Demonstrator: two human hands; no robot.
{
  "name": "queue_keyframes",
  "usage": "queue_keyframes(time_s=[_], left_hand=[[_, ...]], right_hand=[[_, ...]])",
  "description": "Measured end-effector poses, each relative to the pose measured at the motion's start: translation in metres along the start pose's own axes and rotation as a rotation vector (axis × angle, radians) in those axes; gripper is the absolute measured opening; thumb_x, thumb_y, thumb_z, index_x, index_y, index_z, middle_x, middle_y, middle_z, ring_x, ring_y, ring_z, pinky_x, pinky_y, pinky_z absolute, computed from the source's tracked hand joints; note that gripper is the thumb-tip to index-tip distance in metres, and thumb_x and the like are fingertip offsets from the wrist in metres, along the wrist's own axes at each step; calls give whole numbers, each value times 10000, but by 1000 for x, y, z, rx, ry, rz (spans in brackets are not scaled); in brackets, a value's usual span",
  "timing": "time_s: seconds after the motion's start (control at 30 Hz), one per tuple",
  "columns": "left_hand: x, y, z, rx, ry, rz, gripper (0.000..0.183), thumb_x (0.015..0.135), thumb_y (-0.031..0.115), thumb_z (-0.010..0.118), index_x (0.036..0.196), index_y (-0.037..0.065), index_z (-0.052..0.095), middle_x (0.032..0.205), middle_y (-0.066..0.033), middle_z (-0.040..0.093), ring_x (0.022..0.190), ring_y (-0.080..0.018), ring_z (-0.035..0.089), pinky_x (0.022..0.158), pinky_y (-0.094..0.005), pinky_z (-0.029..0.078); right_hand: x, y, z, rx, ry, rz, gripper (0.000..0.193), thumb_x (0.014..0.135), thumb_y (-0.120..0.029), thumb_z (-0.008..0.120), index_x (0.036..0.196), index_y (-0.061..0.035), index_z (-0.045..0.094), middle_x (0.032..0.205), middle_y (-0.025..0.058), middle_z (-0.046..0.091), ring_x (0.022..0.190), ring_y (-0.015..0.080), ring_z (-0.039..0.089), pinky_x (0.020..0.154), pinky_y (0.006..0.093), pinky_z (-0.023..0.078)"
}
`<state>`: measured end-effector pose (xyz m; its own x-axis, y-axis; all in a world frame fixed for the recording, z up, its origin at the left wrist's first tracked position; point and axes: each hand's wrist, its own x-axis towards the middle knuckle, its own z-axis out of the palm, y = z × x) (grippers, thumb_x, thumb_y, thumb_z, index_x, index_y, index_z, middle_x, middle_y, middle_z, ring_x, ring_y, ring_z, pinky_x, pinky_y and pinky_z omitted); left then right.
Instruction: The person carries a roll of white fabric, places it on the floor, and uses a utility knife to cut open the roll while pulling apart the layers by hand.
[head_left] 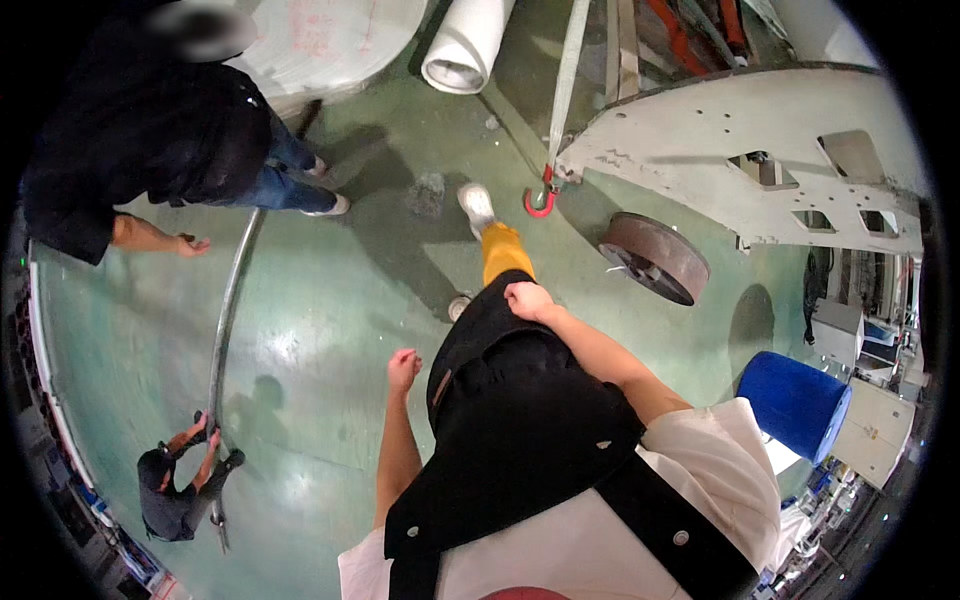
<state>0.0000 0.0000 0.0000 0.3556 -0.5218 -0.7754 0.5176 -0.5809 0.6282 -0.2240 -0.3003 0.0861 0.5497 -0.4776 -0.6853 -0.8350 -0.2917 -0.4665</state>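
My left hand [404, 370] hangs out over the green floor, left of the black apron [510, 400] I wear. Its fingers are curled in, with nothing seen in them. In front of the apron's upper right edge is my right hand [527, 300], loosely closed, and no object shows in it. One white shoe [476, 205] is stepped forward under a yellow trouser leg. Ahead of it a red hook [541, 200] hangs at the end of a pale strap [569, 90].
A long grey pipe or hose [228, 290] runs along the left; one worker [170, 490] grips it, another person [160, 130] stands near its far end. Right are a brown drum-like wheel [655, 258], a large white panel [760, 120] and a blue barrel [795, 405]. A white tube [470, 45] lies ahead.
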Motion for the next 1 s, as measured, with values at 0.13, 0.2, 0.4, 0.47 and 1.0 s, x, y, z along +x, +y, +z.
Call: queue_keyframes(time_s=[0.13, 0.2, 0.4, 0.47, 1.0], left_hand=[[-24, 13, -25, -267, 217, -529, 175, 879, 200, 505, 929, 52, 582, 735, -53, 625, 610, -156, 592, 531, -286, 479], [-7, 42, -18, -396, 301, -602, 188, 884, 207, 489, 930, 49, 579, 725, -54, 624, 610, -156, 592, 529, -290, 474], [106, 154, 34, 209, 192, -277, 199, 845, 155, 508, 820, 8, 639, 696, -33, 598, 593, -128, 532, 545, -277, 431], [169, 202, 60, 303, 211, -373, 197, 815, 136, 523, 807, -18, 646, 707, -35, 603, 623, -123, 538, 567, -284, 440], [964, 488, 335, 798, -89, 218, 337, 830, 210, 615, 1081, -11, 565, 905, -106, 630, 854, -227, 597, 796, -324, 467]], right_hand=[[60, -5, -37, 35, 210, -167, 176, 763, -152, 519, 855, -61, 639, 840, 140, 638, 824, 311, 601, 750, 395, 478], [111, -18, -74, 365, 219, -25, 186, 790, -207, 533, 880, -88, 643, 859, 159, 633, 844, 335, 597, 722, 408, 472], [268, 13, -142, 451, 175, 177, 209, 795, -201, 551, 888, -47, 657, 807, 119, 660, 797, 270, 633, 717, 344, 479], [318, 33, -169, 509, 269, 70, 208, 804, -189, 534, 876, -32, 650, 789, 136, 653, 785, 274, 630, 716, 352, 474], [889, 145, -336, 1954, 301, 498, 455, 862, -349, 552, 1123, 21, 510, 989, 147, 598, 881, 221, 590, 792, 324, 481]])
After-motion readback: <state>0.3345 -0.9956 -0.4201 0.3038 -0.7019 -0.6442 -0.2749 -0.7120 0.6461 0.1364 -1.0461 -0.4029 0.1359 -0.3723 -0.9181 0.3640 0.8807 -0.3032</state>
